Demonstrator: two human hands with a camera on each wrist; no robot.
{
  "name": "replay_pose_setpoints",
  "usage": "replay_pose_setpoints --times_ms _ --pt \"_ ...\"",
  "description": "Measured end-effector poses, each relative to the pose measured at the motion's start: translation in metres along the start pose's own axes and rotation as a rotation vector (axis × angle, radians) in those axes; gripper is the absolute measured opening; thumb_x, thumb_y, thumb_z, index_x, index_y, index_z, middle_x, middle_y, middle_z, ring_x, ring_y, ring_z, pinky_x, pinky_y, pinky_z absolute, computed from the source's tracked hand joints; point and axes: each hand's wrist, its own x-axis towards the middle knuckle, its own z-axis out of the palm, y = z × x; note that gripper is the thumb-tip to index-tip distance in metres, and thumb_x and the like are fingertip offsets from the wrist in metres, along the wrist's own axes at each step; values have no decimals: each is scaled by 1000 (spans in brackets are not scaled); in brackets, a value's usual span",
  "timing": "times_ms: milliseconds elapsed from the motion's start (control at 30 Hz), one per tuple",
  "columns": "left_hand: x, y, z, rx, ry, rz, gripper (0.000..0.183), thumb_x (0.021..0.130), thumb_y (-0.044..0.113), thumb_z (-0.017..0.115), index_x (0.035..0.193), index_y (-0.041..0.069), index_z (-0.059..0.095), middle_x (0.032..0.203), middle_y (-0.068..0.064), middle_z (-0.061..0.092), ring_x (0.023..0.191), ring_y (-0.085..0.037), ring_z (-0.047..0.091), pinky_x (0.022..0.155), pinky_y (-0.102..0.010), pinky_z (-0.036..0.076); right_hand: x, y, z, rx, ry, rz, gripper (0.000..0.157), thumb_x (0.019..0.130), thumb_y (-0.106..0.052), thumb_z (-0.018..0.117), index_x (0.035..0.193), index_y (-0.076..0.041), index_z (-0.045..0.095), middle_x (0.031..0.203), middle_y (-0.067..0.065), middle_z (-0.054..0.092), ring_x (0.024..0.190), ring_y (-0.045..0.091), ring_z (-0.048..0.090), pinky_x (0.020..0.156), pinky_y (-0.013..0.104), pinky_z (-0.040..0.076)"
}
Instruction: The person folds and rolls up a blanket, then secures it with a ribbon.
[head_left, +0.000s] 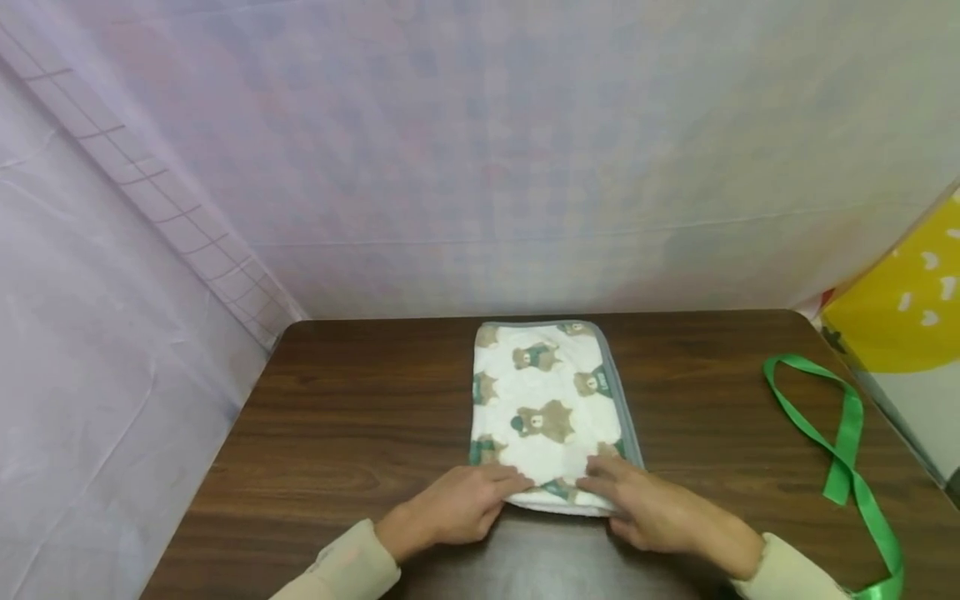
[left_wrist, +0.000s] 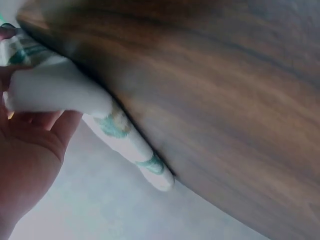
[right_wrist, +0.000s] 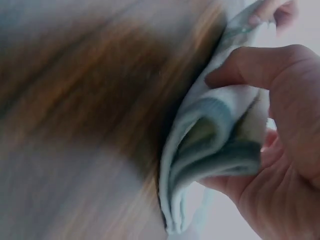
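Observation:
A folded cloth, white with brown and green bears and grey edging, lies on the dark wooden table. My left hand grips its near left corner. The near right corner is held by my right hand, fingers on top and thumb at the near edge. In the right wrist view, the right hand pinches several stacked layers of the cloth, with the grey edging curling round the fold. The left wrist view has the left hand round a thick white fold of the cloth.
A loose green ribbon lies twisted along the right side of the wooden table. Pale fabric sheets hang behind the table and on the left. Beyond the right edge is a yellow printed panel.

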Motion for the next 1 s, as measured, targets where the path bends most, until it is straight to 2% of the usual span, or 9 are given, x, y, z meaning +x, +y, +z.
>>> replay_pose_setpoints --times_ms 133,333,433,533,600,667,767,867,1000 --pt "-4 -1 -4 -31 -26 -12 55 85 3 64 138 15 58 130 -1 64 123 -12 58 100 -26 48 -1 1 -7 87 -28 64 54 72 -2 75 126 -3 63 127 23 61 116 46 59 90 55 52" --pt "-9 -3 -6 -123 -39 -64 57 88 3 62 143 13 52 133 -4 63 122 -12 59 98 -27 50 -2 8 -9 159 0 57 52 75 3 71 127 2 61 123 18 67 109 34 66 89 47 55" --pt "-10 -5 -7 -161 -36 -80 58 89 2 60 145 12 49 134 -5 63 114 -9 62 94 -26 52 -1 10 -9 173 6 56 51 76 2 70 126 3 60 121 12 68 106 24 68 87 42 57" --pt "-10 -8 -8 -200 -22 -86 57 90 0 58 145 10 48 131 -6 65 93 -3 61 85 -20 52 -1 11 -8 190 20 56 50 76 3 69 125 2 60 118 8 69 98 11 66 82 35 58" --pt "-11 -10 -8 -228 -10 -89 58 90 -1 57 146 9 47 120 -6 70 73 0 54 72 -15 49 -1 13 -7 218 32 55 49 77 4 68 125 1 60 111 5 70 82 0 62 72 24 56" --pt "-11 -12 -9 -265 0 -94 59 90 -3 56 147 9 46 95 -2 71 58 2 41 60 -11 41 -1 13 -7 255 43 54 48 78 6 66 125 1 60 97 -1 69 66 -8 51 61 13 48" --pt "-10 -14 -9 -322 17 -99 59 91 -4 54 148 6 42 63 7 48 47 3 24 49 -10 30 0 15 -6 294 71 52 45 79 7 65 124 0 60 82 -9 59 55 -11 36 50 7 35" --pt "-9 -15 -9 -345 73 -112 57 92 -3 54 147 5 43 60 10 38 45 6 21 48 -10 29 1 18 -6 285 121 48 45 79 8 66 122 -2 59 80 -10 57 59 -9 40 53 7 37" --pt "-4 -16 -8 -360 207 -168 51 94 1 57 143 5 46 65 6 51 46 7 27 53 -12 37 3 22 -6 240 226 67 46 80 9 68 123 -1 58 85 -6 62 61 -7 42 57 10 39"
